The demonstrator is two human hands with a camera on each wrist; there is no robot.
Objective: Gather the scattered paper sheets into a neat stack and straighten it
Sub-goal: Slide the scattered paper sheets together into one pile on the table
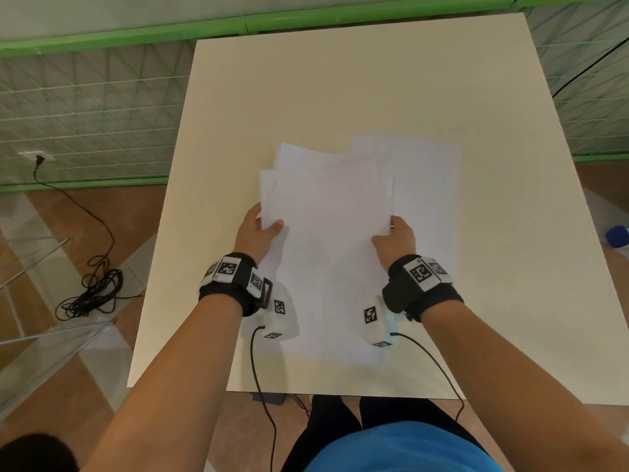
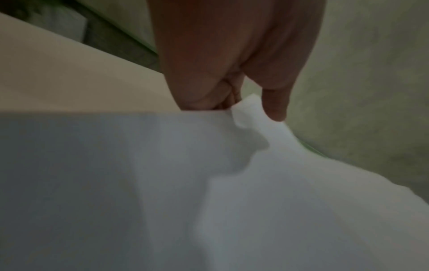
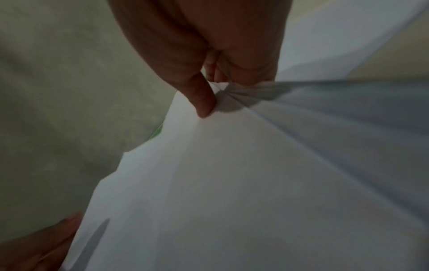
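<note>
A loose bundle of white paper sheets point(image 1: 326, 233) is held above the cream table point(image 1: 340, 90), its far corners fanned out unevenly. My left hand point(image 1: 262, 226) grips the bundle's left edge, thumb on top and fingers hidden underneath. My right hand point(image 1: 394, 235) grips the right edge the same way. In the left wrist view my left hand point(image 2: 250, 108) pinches the crumpled edge of the sheets point(image 2: 209, 183). In the right wrist view my right hand point(image 3: 211, 95) pinches the sheets point(image 3: 232, 183), which crease at the grip. Another white sheet point(image 1: 429, 185) lies flat on the table to the right.
The table's near edge point(image 1: 306, 391) is close to my body. A black cable coil point(image 1: 92, 291) lies on the wooden floor at left. A green-framed mesh fence point(image 1: 85, 107) runs behind the table. A blue object point(image 1: 617, 236) sits at the right edge.
</note>
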